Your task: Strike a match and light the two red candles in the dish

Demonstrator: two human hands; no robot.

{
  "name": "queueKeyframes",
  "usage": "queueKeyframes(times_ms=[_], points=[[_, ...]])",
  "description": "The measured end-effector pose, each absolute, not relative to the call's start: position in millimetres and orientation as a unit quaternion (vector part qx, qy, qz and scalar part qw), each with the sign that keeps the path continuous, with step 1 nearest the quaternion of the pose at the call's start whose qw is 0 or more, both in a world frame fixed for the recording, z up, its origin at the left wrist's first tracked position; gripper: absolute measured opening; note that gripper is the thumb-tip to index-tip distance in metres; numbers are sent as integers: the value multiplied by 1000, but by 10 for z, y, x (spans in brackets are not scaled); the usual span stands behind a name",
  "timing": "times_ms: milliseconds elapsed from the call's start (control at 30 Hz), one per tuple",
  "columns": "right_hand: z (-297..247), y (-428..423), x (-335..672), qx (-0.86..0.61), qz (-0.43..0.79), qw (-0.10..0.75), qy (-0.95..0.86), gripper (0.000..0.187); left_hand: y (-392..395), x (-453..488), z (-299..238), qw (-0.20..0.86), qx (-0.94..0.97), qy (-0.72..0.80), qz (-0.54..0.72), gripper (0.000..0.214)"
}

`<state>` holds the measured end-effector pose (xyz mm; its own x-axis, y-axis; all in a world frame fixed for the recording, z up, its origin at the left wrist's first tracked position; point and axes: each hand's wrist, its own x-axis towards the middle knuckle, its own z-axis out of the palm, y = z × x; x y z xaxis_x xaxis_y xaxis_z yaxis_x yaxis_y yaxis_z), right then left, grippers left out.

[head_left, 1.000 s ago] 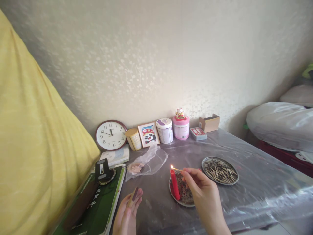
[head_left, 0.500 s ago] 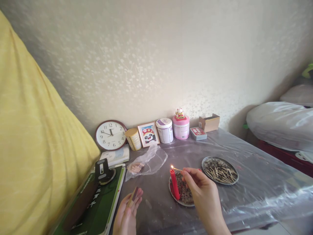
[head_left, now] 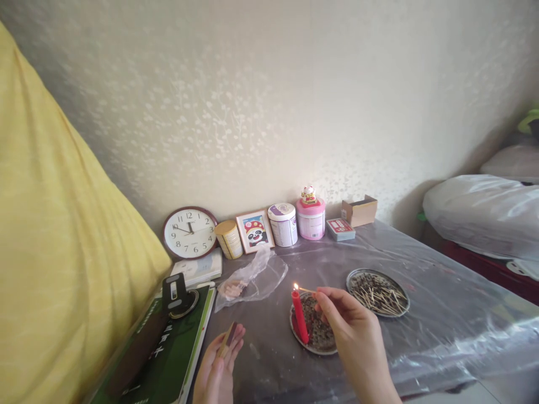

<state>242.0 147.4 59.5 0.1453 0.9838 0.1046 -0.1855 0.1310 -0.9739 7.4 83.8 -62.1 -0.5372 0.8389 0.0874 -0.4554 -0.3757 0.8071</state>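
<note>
Between thumb and fingertips my right hand [head_left: 353, 331] pinches a burning match [head_left: 306, 290], its flame at the top of a red candle [head_left: 300, 318]. The candle stands slightly tilted at the left side of a round metal plate [head_left: 320, 352] covered with dark bits. My left hand [head_left: 219, 362] is curled around a small matchbox [head_left: 228, 339] with its brown striking side showing. Behind my right hand lies a second round plate [head_left: 407, 306] that bears many matchsticks [head_left: 381, 297], with dark bits at its far side.
Along the wall stand a clock [head_left: 190, 233], a yellow tin [head_left: 229, 240], a panda picture [head_left: 255, 233], white and pink tins [head_left: 311, 224], a card box [head_left: 341, 229] and a cardboard box [head_left: 360, 212]. A plastic bag [head_left: 256, 280] lies mid-table; a green book [head_left: 168, 348] sits left.
Both hands stay nearly in place, with the match still at the candle's top. The view shifts very slightly.
</note>
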Motion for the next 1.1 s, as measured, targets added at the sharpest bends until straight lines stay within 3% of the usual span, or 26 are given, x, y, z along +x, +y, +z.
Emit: queueKeyframes(times_ms=[567, 1100], points=[[417, 1628, 3092, -580, 379, 588, -417, 41, 831, 175, -583, 414, 273, 436, 751, 41], [290, 1719, 3135, -567, 386, 580, -440, 42, 835, 167, -590, 402, 282, 452, 744, 40]])
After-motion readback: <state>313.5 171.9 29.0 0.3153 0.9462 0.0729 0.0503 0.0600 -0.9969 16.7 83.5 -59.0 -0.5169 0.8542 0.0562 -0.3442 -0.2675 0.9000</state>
